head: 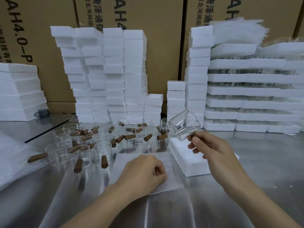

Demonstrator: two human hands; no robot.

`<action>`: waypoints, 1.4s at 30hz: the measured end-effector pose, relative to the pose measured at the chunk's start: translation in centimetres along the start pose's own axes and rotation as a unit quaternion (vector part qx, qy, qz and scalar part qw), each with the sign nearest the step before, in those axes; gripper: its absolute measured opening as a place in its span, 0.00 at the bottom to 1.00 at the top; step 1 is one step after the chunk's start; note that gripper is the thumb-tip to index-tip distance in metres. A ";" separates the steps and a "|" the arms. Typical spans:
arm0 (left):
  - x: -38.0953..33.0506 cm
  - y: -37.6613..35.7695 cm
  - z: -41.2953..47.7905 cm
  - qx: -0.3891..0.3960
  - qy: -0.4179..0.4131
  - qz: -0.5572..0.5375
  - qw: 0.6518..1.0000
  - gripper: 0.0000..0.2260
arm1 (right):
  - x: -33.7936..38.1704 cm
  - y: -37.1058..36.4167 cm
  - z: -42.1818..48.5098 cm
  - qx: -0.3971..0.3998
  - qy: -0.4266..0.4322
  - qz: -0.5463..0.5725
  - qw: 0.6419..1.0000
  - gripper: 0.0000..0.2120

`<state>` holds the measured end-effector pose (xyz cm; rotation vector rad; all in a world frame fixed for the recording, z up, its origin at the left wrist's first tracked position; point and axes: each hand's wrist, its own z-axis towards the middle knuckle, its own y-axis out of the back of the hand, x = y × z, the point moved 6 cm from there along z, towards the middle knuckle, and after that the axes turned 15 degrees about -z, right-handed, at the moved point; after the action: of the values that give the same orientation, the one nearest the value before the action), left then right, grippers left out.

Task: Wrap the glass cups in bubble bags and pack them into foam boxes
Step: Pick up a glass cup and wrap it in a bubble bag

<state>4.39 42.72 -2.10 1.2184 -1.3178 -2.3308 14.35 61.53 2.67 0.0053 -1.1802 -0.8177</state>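
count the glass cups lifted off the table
1: a glass cup, tilted, held by its handle in the right hand by the foam box. Other cups are on the table.

One clear glass cup [184, 125] with a stubby brown wooden handle is tilted in the air, the right hand [212, 150] gripping its handle, just above an open white foam box [185, 155] on the desk [255, 162]. A flat bubble bag [121, 163] lies beside that box under the left hand [144, 171]. More cups [92, 139] crowd behind, before stacked foam boxes [113, 71].
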 end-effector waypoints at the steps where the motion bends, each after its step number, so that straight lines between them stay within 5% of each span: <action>1: 0.1 0.0 0.1 -0.005 0.005 0.002 1.000 0.07 | -0.1 -0.1 0.0 0.002 -0.005 -0.004 1.000 0.07; 7: 0.8 -0.6 0.0 -0.022 0.030 -0.027 0.999 0.14 | -0.6 -0.5 0.0 0.009 -0.018 -0.022 1.000 0.07; 14: 1.4 0.6 0.5 -0.112 0.042 -0.082 0.989 0.06 | -1.0 -0.4 0.2 0.005 -0.020 -0.034 0.999 0.08; 23: 0.7 3.5 -0.1 -0.297 -0.039 -0.313 0.901 0.07 | -2.5 -0.8 0.4 0.068 -0.079 -0.129 0.986 0.12; 33: -4.8 2.8 -2.4 -0.272 -0.290 -0.107 0.911 0.05 | -1.9 -1.0 -0.2 0.078 -0.042 -0.232 0.969 0.10; 36: -5.9 2.3 -2.9 -0.265 -0.331 -0.097 0.901 0.06 | -1.9 -1.3 -0.2 0.102 -0.031 -0.199 0.974 0.16; 42: -7.7 2.3 -4.0 -0.264 -0.378 -0.033 0.887 0.03 | -1.5 -1.1 -0.6 0.154 -0.052 -0.078 0.984 0.07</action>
<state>11.83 42.96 2.95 0.1755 -0.6630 -3.0594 14.00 61.34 0.71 0.3157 -1.4100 -0.7727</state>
